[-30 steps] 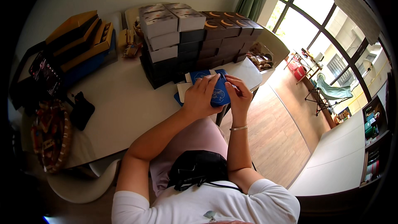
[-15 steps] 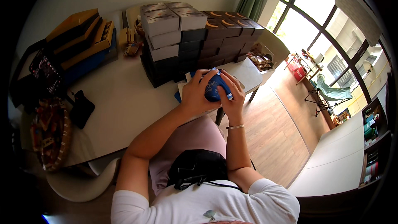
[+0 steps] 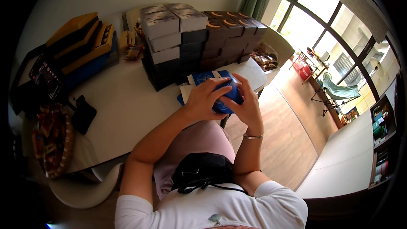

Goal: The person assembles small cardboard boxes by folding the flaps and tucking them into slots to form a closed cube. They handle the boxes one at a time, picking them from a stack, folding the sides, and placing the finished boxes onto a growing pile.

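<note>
Both my hands are around a small blue box (image 3: 222, 107) with light line drawing on it, held above the table's right front corner. My left hand (image 3: 205, 101) grips its left side, fingers bent across the top. My right hand (image 3: 246, 109), with a bracelet at the wrist, presses on the right side with curled fingers. Part of the box is hidden by the fingers. Just behind, a blue printed flat piece (image 3: 202, 77) and pale card pieces (image 3: 185, 90) lie on the table.
Stacked white boxes (image 3: 163, 42) and dark brown boxes (image 3: 229, 44) rise behind my hands on the table (image 3: 118, 114). To the left stand open yellow-lined boxes (image 3: 80, 38), a phone (image 3: 46, 78) and a snack basket (image 3: 51, 140). A folding chair (image 3: 339, 89) sits by the windows.
My hands have moved slightly down and right with the blue box and turned it. The right fingers have shifted on it, and more of the blue printed piece behind shows now.
</note>
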{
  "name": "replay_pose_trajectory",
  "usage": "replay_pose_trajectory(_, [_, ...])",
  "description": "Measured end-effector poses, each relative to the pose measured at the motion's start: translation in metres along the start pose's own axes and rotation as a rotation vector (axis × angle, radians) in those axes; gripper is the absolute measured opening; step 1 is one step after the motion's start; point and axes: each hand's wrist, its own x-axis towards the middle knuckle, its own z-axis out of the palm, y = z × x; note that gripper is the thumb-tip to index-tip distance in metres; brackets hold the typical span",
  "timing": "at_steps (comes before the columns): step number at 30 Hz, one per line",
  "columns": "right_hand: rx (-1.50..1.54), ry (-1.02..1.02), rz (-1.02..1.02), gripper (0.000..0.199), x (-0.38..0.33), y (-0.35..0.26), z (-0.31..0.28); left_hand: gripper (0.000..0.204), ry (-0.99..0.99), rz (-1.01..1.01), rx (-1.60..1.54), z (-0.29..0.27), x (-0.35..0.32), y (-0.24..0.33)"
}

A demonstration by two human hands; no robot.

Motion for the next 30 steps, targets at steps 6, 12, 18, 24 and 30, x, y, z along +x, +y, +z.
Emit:
replay_pose_trajectory(6, [0.549,0.337,-0.037,0.063,0.004,0.021,-0.012,0.124,0.319,-0.361,-0.271,0.009,0.004,-0.001])
replay_pose_trajectory(12, [0.915,0.269,-0.060,0.058,0.011,0.058,0.027,0.095,0.277,-0.722,-1.095,0.029,-0.007,-0.013])
replay_pose_trajectory(18, [0.704,0.059,-0.024,0.051,0.011,0.069,0.016,0.072,0.105,-0.710,-1.039,0.020,-0.004,-0.022])
replay_pose_trajectory(24, [0.286,0.187,0.009,0.040,0.005,0.080,0.022,0.064,-0.046,-0.821,-1.022,0.017,-0.004,-0.012])
replay_pose_trajectory(30, [0.316,0.130,-0.027,0.042,0.003,0.081,0.035,0.064,0.046,-1.229,-1.323,0.012,-0.005,-0.026])
